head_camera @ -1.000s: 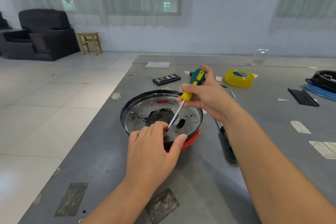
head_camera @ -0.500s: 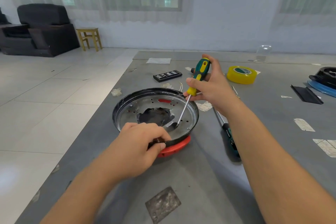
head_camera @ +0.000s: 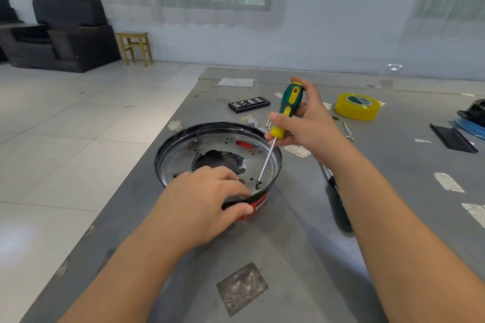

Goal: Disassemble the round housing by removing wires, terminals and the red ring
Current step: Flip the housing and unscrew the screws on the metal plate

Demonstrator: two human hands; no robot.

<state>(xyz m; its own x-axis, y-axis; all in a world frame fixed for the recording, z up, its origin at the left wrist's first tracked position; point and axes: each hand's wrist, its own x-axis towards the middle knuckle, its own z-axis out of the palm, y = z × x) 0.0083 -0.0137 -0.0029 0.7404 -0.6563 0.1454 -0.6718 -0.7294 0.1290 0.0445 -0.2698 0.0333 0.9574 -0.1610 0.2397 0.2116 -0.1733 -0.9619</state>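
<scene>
Reaching in from the lower left, forearm bare, left hand (head_camera: 207,199) lying palm down with fingers (head_camera: 225,174) curled over and thumb stretching out to the right, gripping a rim. Coming in from the lower right, right hand (head_camera: 305,123) raised higher, wrist bent, curling round and holding a handle between thumb and fingers (head_camera: 278,117), knuckles facing away.

Tape roll (head_camera: 357,107) lies right, behind the housing (head_camera: 183,155).

Glossy black housing (head_camera: 168,149) with shiny metal plate (head_camera: 183,160) on matt, scuffed table (head_camera: 288,257).
</scene>
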